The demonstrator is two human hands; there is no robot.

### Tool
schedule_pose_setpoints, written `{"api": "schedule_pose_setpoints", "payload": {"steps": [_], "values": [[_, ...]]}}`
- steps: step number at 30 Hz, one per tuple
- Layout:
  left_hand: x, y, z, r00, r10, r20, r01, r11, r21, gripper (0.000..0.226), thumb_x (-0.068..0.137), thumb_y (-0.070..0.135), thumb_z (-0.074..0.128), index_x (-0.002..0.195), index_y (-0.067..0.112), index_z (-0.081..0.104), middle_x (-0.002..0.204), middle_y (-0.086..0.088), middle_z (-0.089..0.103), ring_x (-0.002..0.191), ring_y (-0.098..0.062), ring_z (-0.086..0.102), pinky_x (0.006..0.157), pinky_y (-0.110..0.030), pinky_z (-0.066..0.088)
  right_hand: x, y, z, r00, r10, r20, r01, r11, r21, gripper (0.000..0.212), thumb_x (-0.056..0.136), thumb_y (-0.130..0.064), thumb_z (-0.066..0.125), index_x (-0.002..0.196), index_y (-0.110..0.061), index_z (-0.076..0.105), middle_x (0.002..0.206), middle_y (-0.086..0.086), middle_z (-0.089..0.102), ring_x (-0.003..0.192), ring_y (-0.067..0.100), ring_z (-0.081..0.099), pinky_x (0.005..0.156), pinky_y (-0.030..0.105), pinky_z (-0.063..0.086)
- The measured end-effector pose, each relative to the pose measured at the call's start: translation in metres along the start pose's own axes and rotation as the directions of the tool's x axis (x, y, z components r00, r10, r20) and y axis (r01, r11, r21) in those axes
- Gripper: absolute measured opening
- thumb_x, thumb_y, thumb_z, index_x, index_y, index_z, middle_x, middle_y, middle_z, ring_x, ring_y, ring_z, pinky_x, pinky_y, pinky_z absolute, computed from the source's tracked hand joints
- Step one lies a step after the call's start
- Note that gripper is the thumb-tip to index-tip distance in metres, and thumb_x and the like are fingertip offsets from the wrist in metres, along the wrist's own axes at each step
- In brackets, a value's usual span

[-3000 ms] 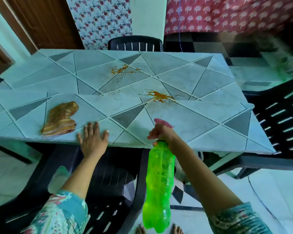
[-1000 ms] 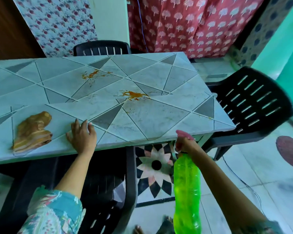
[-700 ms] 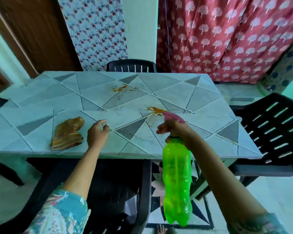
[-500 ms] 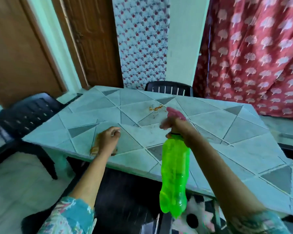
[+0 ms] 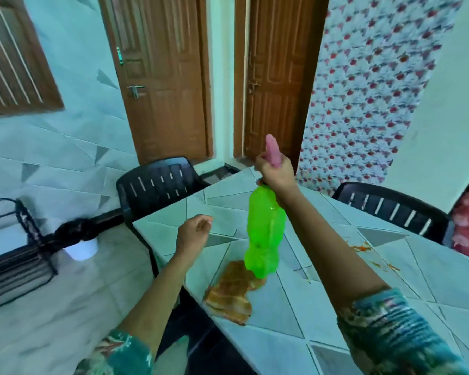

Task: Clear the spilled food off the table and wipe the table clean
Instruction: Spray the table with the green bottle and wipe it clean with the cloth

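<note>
Spilled food (image 5: 360, 247): orange smear on the right part of the table (image 5: 322, 318), with a second patch of thin orange streaks (image 5: 384, 265) nearer the camera. 2 patches counted, both untouched and well apart from both hands.

Cloth (image 5: 229, 296), 1, brown-orange, crumpled. It lies flat near the table's left edge, with nothing holding it.

Spray bottle (image 5: 266, 234), 1, translucent green, pink spray head (image 5: 272, 152). It is held in the air and hangs roughly upright, its base over the cloth's far end. Can't tell if base and cloth touch. The frame is motion-blurred and no lettering on the bottle can be read.

Right hand (image 5: 276, 175): fingers wrapped round the bottle's neck just under the spray head, forearm stretched out over the table.

Left hand (image 5: 194, 234): raised over the table's left corner area, fingers curled into a loose fist with the thumb against the forefinger, holding nothing.

Room: bare tabletop lies between the cloth and the smears. The table's left edge runs diagonally toward the camera, with open tiled floor (image 5: 52, 307) to its left.

Black plastic chairs, 2: one at the far-left corner (image 5: 157, 185), one along the far side (image 5: 390, 211). Wooden doors, 2 (image 5: 168, 77) (image 5: 276, 77), both closed. Black wire rack (image 5: 11, 255) at far left, with a white bin (image 5: 81, 249) holding a black bag beside it. Patterned curtain (image 5: 368, 104) behind the table.
</note>
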State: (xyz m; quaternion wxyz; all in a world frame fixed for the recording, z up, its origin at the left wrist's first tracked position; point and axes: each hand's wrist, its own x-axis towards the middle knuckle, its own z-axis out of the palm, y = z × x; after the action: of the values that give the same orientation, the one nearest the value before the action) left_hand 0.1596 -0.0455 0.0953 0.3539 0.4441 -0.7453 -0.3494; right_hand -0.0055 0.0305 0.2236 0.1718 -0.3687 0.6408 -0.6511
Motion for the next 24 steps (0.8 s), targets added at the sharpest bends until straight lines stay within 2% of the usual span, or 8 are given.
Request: {"api": "schedule_pose_setpoints", "payload": {"steps": [3, 5, 9, 12, 15, 17, 21, 24], "values": [[0.023, -0.014, 0.015, 1.0, -0.025, -0.004, 0.025, 1.0, 0.005, 0.019, 0.093, 0.015, 0.055, 0.104, 0.009, 0.069, 0.104, -0.008, 0.069, 0.091, -0.015, 0.059, 0.074, -0.019, 0.037, 0.047, 0.019, 0.025, 1.0, -0.015, 0.016, 0.015, 1.0, 0.001, 0.01, 0.08, -0.011, 0.06, 0.074, -0.016, 0.054, 0.061, -0.004, 0.05, 0.048, 0.009, 0.051, 0.061, 0.041, 0.056], [0.033, -0.024, 0.023, 1.0, -0.024, 0.0, 0.024, 0.999, 0.023, 0.018, 0.092, 0.013, 0.056, 0.103, 0.008, 0.069, 0.102, -0.009, 0.07, 0.094, -0.018, 0.062, 0.071, -0.017, 0.037, 0.068, 0.034, 0.039, 0.999, -0.038, 0.023, 0.039, 0.999, -0.028, 0.009, 0.075, -0.021, 0.061, 0.075, -0.018, 0.052, 0.062, -0.001, 0.051, 0.055, 0.018, 0.054, 0.07, 0.051, 0.055], [0.047, -0.043, 0.046, 0.999, -0.05, 0.005, 0.05, 0.997, 0.056, 0.018, 0.092, 0.012, 0.055, 0.103, 0.009, 0.07, 0.103, -0.008, 0.071, 0.098, -0.02, 0.064, 0.073, -0.018, 0.039, 0.101, 0.076, 0.067, 0.996, -0.061, 0.065, 0.066, 0.995, -0.075, 0.015, 0.062, -0.039, 0.055, 0.072, -0.031, 0.046, 0.064, -0.007, 0.051, 0.072, 0.037, 0.059, 0.073, 0.055, 0.052], [0.045, -0.051, 0.061, 0.996, -0.087, 0.028, 0.086, 0.995, 0.052, 0.019, 0.091, 0.009, 0.054, 0.102, 0.008, 0.07, 0.102, -0.007, 0.071, 0.095, -0.016, 0.063, 0.072, -0.013, 0.039, 0.112, 0.098, 0.079, 0.992, -0.098, 0.074, 0.103, 0.993, -0.065, 0.017, 0.06, -0.041, 0.053, 0.073, -0.035, 0.044, 0.066, -0.012, 0.049, 0.069, 0.029, 0.054, 0.071, 0.056, 0.051], [0.037, -0.061, 0.073, 0.994, -0.103, 0.043, 0.102, 0.994, 0.04, 0.019, 0.09, 0.007, 0.054, 0.099, 0.009, 0.07, 0.097, -0.004, 0.07, 0.092, -0.013, 0.063, 0.067, -0.008, 0.039, 0.117, 0.113, 0.087, 0.993, -0.107, 0.051, 0.11, 0.991, -0.069, 0.022, 0.057, -0.046, 0.047, 0.071, -0.031, 0.04, 0.067, -0.002, 0.05, 0.069, 0.036, 0.056, 0.067, 0.056, 0.052], [0.034, -0.065, 0.079, 0.992, -0.114, 0.061, 0.112, 0.993, 0.029, 0.019, 0.089, 0.007, 0.055, 0.1, 0.01, 0.07, 0.099, -0.004, 0.071, 0.095, -0.013, 0.063, 0.07, -0.009, 0.04, 0.118, 0.115, 0.09, 0.994, -0.097, 0.049, 0.101, 0.991, -0.086, 0.022, 0.059, -0.046, 0.048, 0.071, -0.03, 0.039, 0.068, 0.001, 0.05, 0.071, 0.037, 0.058, 0.067, 0.054, 0.052], [0.029, -0.068, 0.084, 0.983, -0.161, 0.086, 0.16, 0.987, 0.018, 0.021, 0.088, 0.007, 0.054, 0.1, 0.014, 0.07, 0.103, -0.002, 0.07, 0.1, -0.013, 0.063, 0.083, -0.02, 0.046, 0.116, 0.109, 0.093, 0.992, -0.064, 0.106, 0.079, 0.986, -0.147, 0.026, 0.071, -0.028, 0.063, 0.082, -0.019, 0.041, 0.072, 0.0, 0.048, 0.073, 0.028, 0.054, 0.068, 0.038, 0.045], [0.019, -0.064, 0.081, 0.977, -0.164, 0.134, 0.163, 0.986, 0.02, 0.021, 0.087, 0.02, 0.055, 0.105, 0.019, 0.067, 0.107, 0.001, 0.069, 0.104, -0.012, 0.062, 0.087, -0.024, 0.047, 0.118, 0.11, 0.087, 0.986, -0.044, 0.16, 0.077, 0.976, -0.206, 0.033, 0.073, -0.021, 0.069, 0.089, -0.015, 0.04, 0.073, -0.006, 0.044, 0.076, 0.024, 0.052, 0.067, 0.031, 0.039]]}}
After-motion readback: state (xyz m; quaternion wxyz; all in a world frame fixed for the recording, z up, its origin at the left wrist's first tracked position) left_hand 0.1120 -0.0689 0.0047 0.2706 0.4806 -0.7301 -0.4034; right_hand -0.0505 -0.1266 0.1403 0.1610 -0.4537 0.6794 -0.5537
